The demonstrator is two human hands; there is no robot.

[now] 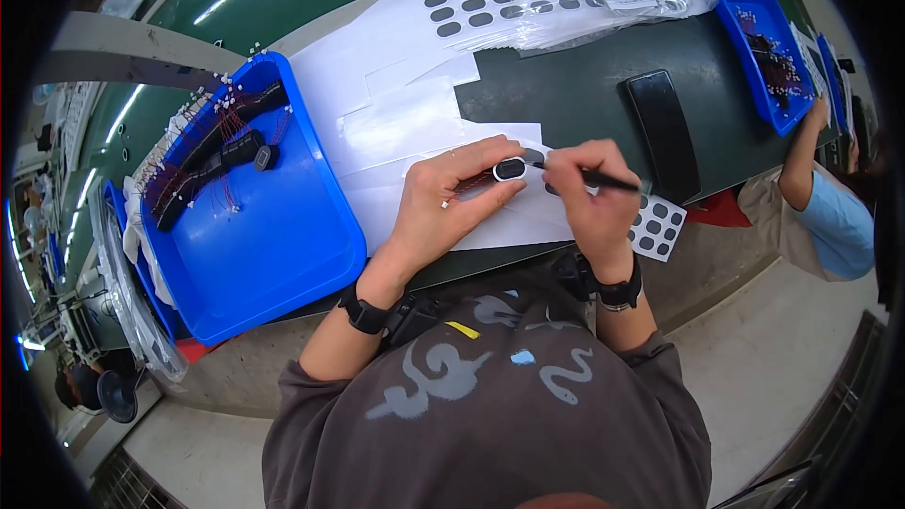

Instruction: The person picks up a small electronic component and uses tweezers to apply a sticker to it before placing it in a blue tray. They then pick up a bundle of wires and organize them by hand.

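Note:
My left hand [438,198] pinches a small oval speaker-like part [510,169] between thumb and fingertips. The part has a dark face and a white rim, and a thin wire with a white connector [445,205] hangs by the palm. My right hand [596,193] is closed around slim black tweezers [611,180], whose tip points at the right side of the part. Whether the tip touches it, I cannot tell. Partly under my right hand lies a white sheet of dark oval stickers [657,226], at the table's near edge.
A blue tray [255,273] on the left holds several dark wired parts [222,146]. White paper sheets [401,137] lie under my hands. Farther back are bagged sticker sheets [566,0]. A black phone-like slab [663,132] and another blue tray [765,61] are rightward, near another person's arm [801,155].

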